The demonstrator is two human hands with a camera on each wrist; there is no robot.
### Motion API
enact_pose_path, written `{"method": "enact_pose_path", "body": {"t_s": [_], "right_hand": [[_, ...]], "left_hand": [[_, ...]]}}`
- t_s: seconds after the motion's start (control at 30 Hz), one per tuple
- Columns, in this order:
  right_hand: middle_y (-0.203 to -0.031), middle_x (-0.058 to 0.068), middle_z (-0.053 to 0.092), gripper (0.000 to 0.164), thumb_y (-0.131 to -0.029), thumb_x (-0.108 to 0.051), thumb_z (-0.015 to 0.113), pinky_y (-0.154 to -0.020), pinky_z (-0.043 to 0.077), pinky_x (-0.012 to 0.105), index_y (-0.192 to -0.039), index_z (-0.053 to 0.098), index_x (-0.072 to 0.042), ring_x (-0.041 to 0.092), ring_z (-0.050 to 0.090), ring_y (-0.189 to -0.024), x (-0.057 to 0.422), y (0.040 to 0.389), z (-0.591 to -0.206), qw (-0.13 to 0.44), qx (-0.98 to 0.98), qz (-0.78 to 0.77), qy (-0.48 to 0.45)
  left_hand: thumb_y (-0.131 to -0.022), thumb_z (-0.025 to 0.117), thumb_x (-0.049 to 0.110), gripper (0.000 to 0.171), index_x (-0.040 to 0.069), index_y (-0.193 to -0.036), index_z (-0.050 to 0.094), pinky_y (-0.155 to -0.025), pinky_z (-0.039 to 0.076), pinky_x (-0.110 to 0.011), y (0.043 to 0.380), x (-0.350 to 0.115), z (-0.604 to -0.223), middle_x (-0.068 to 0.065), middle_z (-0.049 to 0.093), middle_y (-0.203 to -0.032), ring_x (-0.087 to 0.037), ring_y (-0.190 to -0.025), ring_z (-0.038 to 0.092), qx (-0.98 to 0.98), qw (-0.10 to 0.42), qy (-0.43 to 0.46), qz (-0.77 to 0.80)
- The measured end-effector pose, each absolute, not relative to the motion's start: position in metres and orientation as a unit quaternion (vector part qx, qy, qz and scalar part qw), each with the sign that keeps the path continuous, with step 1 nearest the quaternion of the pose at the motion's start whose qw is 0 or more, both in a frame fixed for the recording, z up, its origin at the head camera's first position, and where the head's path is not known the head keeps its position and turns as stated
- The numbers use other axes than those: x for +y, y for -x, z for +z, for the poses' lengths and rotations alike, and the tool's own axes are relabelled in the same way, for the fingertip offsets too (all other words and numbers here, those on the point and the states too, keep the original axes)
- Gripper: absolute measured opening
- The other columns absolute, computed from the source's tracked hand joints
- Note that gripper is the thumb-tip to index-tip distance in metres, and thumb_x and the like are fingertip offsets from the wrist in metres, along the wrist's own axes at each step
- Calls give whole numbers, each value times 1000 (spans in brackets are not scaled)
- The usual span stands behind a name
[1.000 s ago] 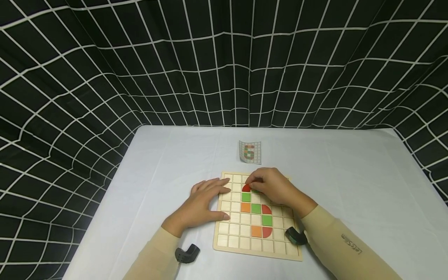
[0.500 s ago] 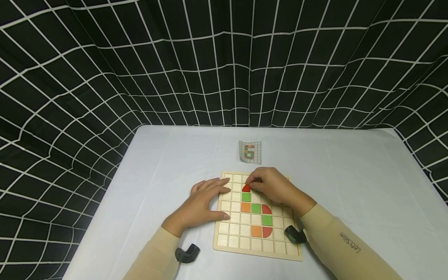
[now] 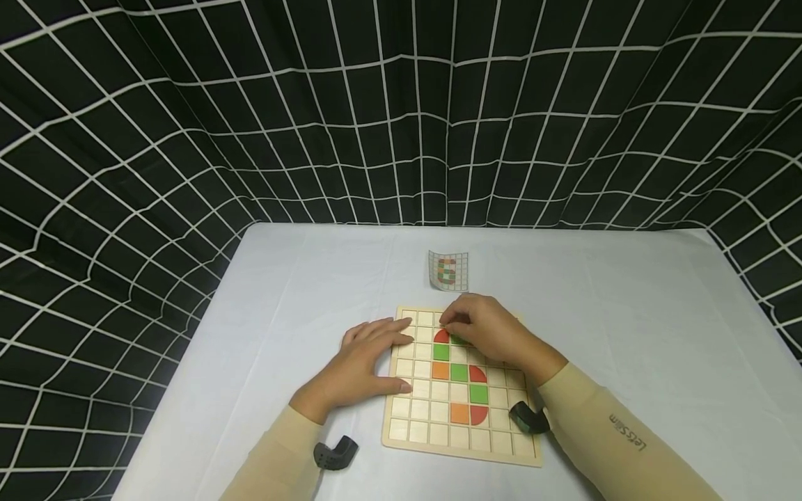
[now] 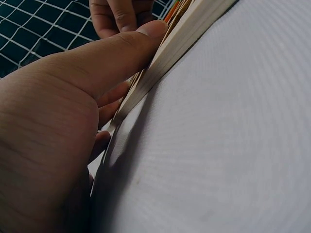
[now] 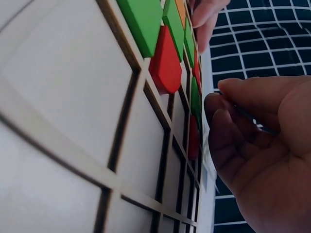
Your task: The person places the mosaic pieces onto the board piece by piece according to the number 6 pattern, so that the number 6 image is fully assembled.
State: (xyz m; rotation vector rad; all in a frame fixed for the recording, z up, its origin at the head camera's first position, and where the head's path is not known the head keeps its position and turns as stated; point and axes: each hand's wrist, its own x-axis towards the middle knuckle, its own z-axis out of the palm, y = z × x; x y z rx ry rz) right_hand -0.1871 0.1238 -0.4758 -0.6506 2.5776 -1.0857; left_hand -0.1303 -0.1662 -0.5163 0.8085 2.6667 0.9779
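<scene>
A wooden grid board (image 3: 420,431) holds flat tiles: green squares, orange squares and red rounded-corner pieces. My left hand (image 3: 354,369) lies across its left edge with fingers spread; the thumb (image 4: 121,53) touches the board's side in the left wrist view. Over the upper part is my right hand (image 3: 491,330), fingers bent and fingertips right at the top of a red quarter-round tile (image 3: 441,337). Nothing shows between thumb and fingers (image 5: 221,131) in the right wrist view. This hand partly covers a green tile (image 3: 459,341). Another red tile (image 5: 167,68) lies nearer that wrist camera.
A small curled paper card (image 3: 448,273) with a coloured grid pattern lies beyond the board. Dark curved devices (image 3: 335,454) sit by each wrist. A white cloth covers the table (image 3: 313,278), and a black curtain (image 3: 351,125) with white grid lines hangs behind it.
The right hand has let go of the red quarter-round tile and risen slightly away from it. More of that tile shows in its cell. The left hand stays in place.
</scene>
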Motion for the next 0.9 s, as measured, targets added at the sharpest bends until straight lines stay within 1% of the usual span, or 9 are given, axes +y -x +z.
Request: {"method": "enact_pose_path", "body": {"t_s": [0.13, 0.33, 0.43, 0.53, 0.7, 0.9], "right_hand": [[-105, -4, 71, 8, -104, -11, 75, -92, 56, 43, -110, 80, -12, 18, 65, -97, 126, 187, -472, 134, 891, -380, 211], [-102, -4, 71, 11, -104, -13, 74, -90, 56, 44, -113, 80, -9, 20, 65, -96, 129, 187, -468, 135, 886, -397, 198], [-103, -3, 72, 13, -105, -14, 74, -92, 57, 46, -115, 79, -9, 21, 66, -97, 131, 186, -467, 134, 884, -403, 195], [-104, -3, 72, 14, -105, -15, 73, -93, 57, 47, -117, 79, -11, 21, 66, -98, 133, 186, -467, 129, 882, -411, 193], [-102, -3, 72, 18, -105, -18, 74, -92, 56, 46, -121, 77, -14, 22, 66, -97, 138, 187, -469, 121, 874, -431, 190], [-106, -1, 72, 26, -104, -21, 76, -94, 54, 50, -128, 75, -9, 24, 66, -101, 147, 186, -467, 127, 857, -464, 184]], "left_hand": [[-88, 90, 50, 72, 23, -150, 63, -126, 10, -53, 131, -166, -517, 9, 37, -173, -19, -159, 27, 898, 92, -273, 332], [-88, 90, 49, 72, 23, -149, 63, -126, 9, -53, 131, -166, -517, 10, 37, -173, -19, -159, 27, 899, 97, -269, 331], [-88, 90, 49, 72, 23, -149, 63, -126, 9, -53, 131, -166, -517, 9, 37, -173, -19, -159, 27, 899, 97, -269, 331], [-88, 90, 49, 72, 23, -149, 63, -126, 9, -53, 131, -166, -517, 9, 37, -173, -19, -159, 28, 899, 97, -269, 331], [-87, 90, 49, 72, 23, -149, 64, -126, 10, -54, 131, -165, -517, 8, 38, -173, -20, -159, 28, 899, 95, -269, 331], [-87, 91, 49, 72, 23, -148, 64, -126, 10, -53, 130, -165, -516, 9, 38, -173, -19, -159, 28, 901, 95, -267, 329]]}}
